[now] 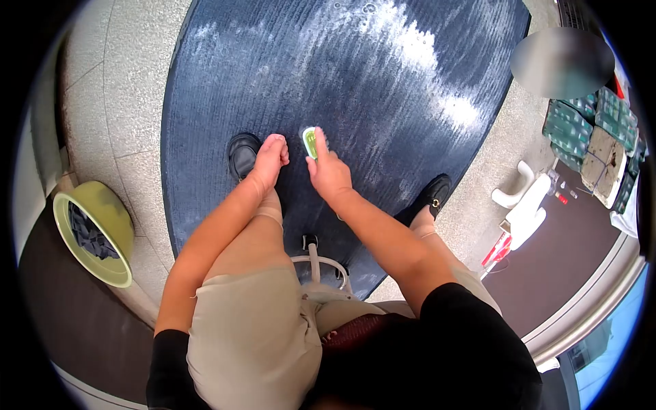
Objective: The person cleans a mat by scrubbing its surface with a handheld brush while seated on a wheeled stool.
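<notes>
- Currently, your right hand (332,176) grips a green-and-white scrub brush (309,143), fingers along its right side.
- Your left hand (269,164) is curled into a loose fist near your left black shoe (242,154).
- The brush sits just right of that fist, over the blue ribbed mat (273,75).
- Whitish patches (418,48) mark the mat's far right.

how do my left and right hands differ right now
The left hand is curled with nothing visible in it; the right hand grips a green-and-white item. The left hand appears beside a black shoe; the right hand, farther from it. Both are bare, above the dark mat.
</notes>
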`<state>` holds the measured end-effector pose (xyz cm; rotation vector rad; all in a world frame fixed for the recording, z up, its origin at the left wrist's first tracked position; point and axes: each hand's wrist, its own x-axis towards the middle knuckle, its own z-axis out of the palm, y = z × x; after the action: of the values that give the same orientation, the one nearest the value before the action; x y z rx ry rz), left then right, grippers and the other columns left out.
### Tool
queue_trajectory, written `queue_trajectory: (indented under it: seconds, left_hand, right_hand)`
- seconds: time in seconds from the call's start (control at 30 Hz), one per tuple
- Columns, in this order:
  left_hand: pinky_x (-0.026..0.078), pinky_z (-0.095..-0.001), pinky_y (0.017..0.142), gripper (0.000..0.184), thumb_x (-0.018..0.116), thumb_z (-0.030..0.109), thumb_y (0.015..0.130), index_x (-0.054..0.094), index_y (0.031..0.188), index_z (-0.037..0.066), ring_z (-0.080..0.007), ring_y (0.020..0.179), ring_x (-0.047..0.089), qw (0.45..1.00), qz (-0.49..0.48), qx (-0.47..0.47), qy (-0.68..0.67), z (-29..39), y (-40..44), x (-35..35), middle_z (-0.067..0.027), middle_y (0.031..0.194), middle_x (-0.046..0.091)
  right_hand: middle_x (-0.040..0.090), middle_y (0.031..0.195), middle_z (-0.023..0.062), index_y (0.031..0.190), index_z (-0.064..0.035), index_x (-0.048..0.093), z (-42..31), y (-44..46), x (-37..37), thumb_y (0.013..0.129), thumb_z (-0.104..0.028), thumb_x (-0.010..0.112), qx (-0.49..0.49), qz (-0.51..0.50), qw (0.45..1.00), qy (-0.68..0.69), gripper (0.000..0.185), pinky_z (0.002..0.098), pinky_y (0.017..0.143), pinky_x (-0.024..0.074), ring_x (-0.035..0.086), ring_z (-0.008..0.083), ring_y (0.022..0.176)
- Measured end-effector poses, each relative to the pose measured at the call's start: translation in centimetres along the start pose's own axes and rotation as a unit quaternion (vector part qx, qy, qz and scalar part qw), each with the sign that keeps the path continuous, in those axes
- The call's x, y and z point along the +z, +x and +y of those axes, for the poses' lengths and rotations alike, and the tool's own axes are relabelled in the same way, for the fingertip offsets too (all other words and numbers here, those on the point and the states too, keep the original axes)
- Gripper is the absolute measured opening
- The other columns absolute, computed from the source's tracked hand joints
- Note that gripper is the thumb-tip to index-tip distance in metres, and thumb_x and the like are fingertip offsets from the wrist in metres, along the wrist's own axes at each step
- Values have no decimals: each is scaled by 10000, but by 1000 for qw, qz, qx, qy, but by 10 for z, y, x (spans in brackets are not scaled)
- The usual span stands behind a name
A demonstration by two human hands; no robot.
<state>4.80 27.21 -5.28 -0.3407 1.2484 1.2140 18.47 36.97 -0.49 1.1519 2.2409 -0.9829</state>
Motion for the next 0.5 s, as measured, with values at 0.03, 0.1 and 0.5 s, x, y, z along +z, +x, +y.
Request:
queue_trajectory:
  seconds: [0.03,0.1,0.5]
  left_hand:
    - [412,-255,709,129,441,230,958,487,860,159,-102,702,475,1000,0,0,-1,0,0,2,28,732,481]
    - [401,-259,673,135,434,221,955,463,837,160,-106,665,451,1000,4,-8,2,4,-1,4,22,707,460]
    - [369,-312,958,187,467,261,958,530,1090,144,-152,1104,517,995,13,28,97,7,-18,13,-25,1135,581]
  right_hand:
    - [611,862,229,1494,-207,72,4,-24,13,876,-298,589,-9,-53,998,-29,811,469,659,529,648,382,714]
    - [607,856,228,1493,-218,95,8,-27,11,870,-296,598,-24,-58,997,-40,805,463,652,532,647,382,710]
    - [626,924,240,1482,-155,84,25,16,-32,916,-294,528,70,58,996,-2,733,471,751,506,638,390,816]
